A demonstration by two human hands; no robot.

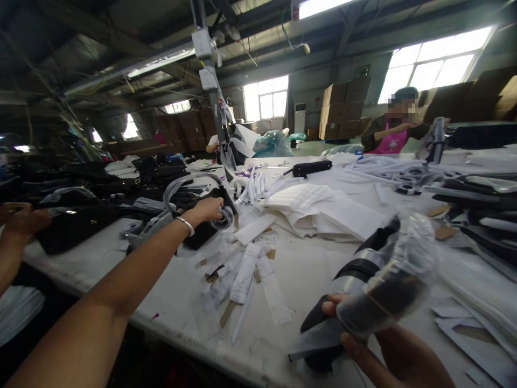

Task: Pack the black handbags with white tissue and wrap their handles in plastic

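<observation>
My left hand [210, 209], with a silver bangle at the wrist, reaches out over the table. Its fingers are curled on the upper edge of a black bag [200, 236], beside a coiled, clear-wrapped strap [224, 217]. A pale wrapped handle [172, 188] arches up just left of that hand. At the lower right, my right hand [388, 345] is closed round a bent black strap [359, 268] partly covered in clear plastic. Part of the strap is blurred, and some of my right fingers are hidden behind it.
White paper sheets [319, 210] and wrapping scraps [246, 275] cover mid-table. Black bags [76, 223] lie left, near a co-worker's hand [28, 218]. More wrapped straps [484, 215] lie right. A post [216, 108] rises behind; across the table, a person in a pink apron [391, 141] works.
</observation>
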